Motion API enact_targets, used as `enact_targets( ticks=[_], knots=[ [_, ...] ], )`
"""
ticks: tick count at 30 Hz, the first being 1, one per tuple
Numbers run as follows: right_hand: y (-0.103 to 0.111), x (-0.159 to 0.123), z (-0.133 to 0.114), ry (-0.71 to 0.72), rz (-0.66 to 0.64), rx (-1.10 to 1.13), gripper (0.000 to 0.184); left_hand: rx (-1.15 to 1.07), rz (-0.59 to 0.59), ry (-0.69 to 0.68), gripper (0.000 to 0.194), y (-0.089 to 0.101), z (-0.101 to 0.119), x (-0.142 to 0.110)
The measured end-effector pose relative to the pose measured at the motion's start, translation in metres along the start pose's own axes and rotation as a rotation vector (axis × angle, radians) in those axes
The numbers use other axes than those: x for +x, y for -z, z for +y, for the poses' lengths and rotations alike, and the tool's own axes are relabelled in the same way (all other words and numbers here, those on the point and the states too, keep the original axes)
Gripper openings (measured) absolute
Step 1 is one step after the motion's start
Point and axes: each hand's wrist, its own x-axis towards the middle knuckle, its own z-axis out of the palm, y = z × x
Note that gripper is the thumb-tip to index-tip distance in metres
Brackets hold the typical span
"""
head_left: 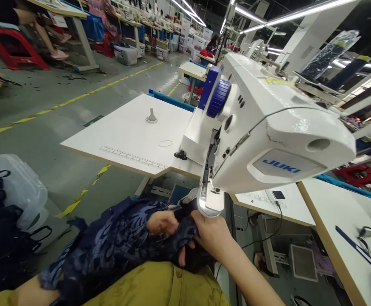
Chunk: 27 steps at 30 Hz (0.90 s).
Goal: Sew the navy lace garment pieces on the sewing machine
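A dark blue patterned fabric (109, 246) lies bunched across my lap over mustard-yellow trousers (160, 284). My left hand (164, 222) is closed on a fold of this fabric close under the head of a white JUKI sewing machine (268, 136). My right hand (209, 236) grips the same fabric just right of the left hand, fingers curled round its edge, directly below the machine's metal end (210, 204). The needle area is hidden behind the machine head.
A white table (131, 136) extends left of the machine, with a small grey cone stand (151, 116). A clear plastic bin (16, 187) with dark garments sits at lower left. Another white table (341, 225) stands at right. Other workstations and a seated person's legs (49, 40) lie beyond the aisle.
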Motion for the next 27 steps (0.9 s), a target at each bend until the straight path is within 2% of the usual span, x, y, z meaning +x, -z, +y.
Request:
enact_targets(
  ticks=[2, 3, 6, 9, 12, 14, 17, 19, 23, 27],
  knots=[
    [0.0, -0.005, 0.011, -0.06, -0.071, 0.198, 0.038, -0.096, -0.137, 0.017, 0.048, 0.0, -0.005, 0.005],
    [0.003, -0.007, 0.016, -0.058, -0.087, 0.319, 0.043, -0.129, -0.155, 0.004, 0.044, -0.001, -0.007, 0.006],
    [0.016, -0.013, 0.026, -0.053, -0.144, 0.649, 0.045, -0.11, -0.095, -0.059, 0.029, -0.004, -0.01, 0.01],
    [0.025, -0.017, 0.033, -0.096, -0.173, 0.787, 0.046, -0.061, -0.049, -0.099, 0.024, -0.006, -0.004, 0.012],
    [0.026, -0.022, 0.04, -0.114, -0.116, 0.872, 0.058, -0.039, -0.022, -0.102, 0.021, -0.008, 0.001, 0.011],
    [0.025, -0.026, 0.042, -0.129, -0.043, 0.918, 0.054, -0.049, -0.009, -0.088, 0.031, -0.008, 0.001, 0.009],
    [0.023, -0.03, 0.039, -0.17, 0.048, 0.823, 0.033, -0.052, 0.067, -0.069, 0.042, -0.009, -0.002, 0.008],
    [0.022, -0.031, 0.035, -0.175, 0.121, 0.665, 0.024, -0.011, 0.14, -0.086, 0.04, -0.009, -0.003, 0.007],
    [0.018, -0.032, 0.03, -0.064, 0.295, 0.389, 0.025, 0.086, 0.264, -0.119, 0.032, -0.008, 0.0, 0.003],
    [0.017, -0.036, 0.022, -0.016, 0.416, 0.329, 0.031, 0.131, 0.303, -0.14, 0.042, -0.01, 0.003, -0.003]
  ],
)
